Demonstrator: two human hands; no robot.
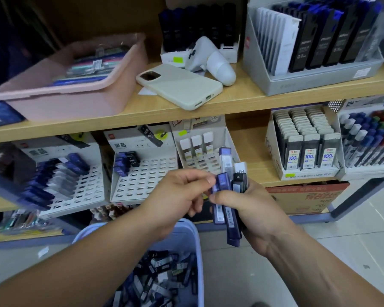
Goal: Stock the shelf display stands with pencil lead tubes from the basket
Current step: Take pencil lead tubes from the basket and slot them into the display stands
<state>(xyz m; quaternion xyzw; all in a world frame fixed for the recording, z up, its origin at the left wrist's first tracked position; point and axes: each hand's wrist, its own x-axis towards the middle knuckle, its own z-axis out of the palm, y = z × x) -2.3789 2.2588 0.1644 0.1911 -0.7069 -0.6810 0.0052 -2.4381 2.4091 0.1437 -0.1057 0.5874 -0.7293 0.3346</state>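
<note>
Basket (198, 262): bottom edge, beneath my hands, heaped with loose tubes (160, 282).
Right hand (257, 209): curled round a bunch of lead tubes (232, 222).
Left hand (182, 196): pinching one blue tube (218, 214) in that bunch.
Display stand (142, 180): lower shelf, few tubes at its back left corner.

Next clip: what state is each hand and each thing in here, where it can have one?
Left hand: pinches the top of one blue tube.
Right hand: grips a bundle of tubes, upright.
Basket: holds many loose tubes.
Middle stand: mostly empty slots, a few tubes at top left.
Left stand: partly filled, right slots empty.
Phone: lying face down on the upper shelf.
</note>
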